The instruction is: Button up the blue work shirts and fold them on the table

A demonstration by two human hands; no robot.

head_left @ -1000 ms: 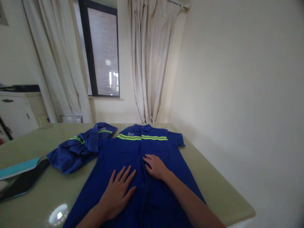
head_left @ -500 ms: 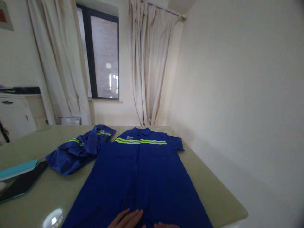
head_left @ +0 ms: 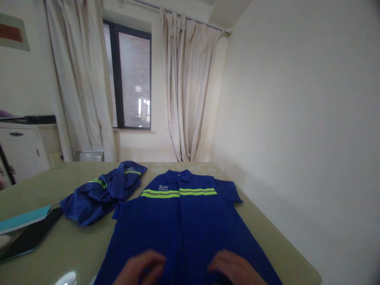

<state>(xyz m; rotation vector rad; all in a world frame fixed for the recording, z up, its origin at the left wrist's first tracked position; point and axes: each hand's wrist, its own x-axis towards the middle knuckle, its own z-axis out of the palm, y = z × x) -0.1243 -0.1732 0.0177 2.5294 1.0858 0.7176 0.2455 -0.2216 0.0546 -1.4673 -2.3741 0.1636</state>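
A dark blue short-sleeved work shirt point(head_left: 160, 219) lies front up before me, its collar away from me and its lower part running out of view. Yellow-green and grey reflective bands cross its chest. Over its left-hand side is my left hand point(head_left: 142, 267), slightly blurred, with fingers bent and thumb apart and no cloth between them. My right hand point(head_left: 236, 267) is over the other side, its fingers loosely bent and nothing visible in them. Whether either hand touches the shirt, I cannot tell.
A second blue garment point(head_left: 99, 200) with reflective bands lies crumpled at the left. Nearer the left edge are a turquoise flat item point(head_left: 25, 219) and a black flat item point(head_left: 32, 235). The table point(head_left: 285, 241) has its right edge near a white wall point(head_left: 311, 130).
Both my hands have come up farther into view and moved apart. The shirt sits closer, with its left-hand sleeve now showing, and the view has tilted up a little.
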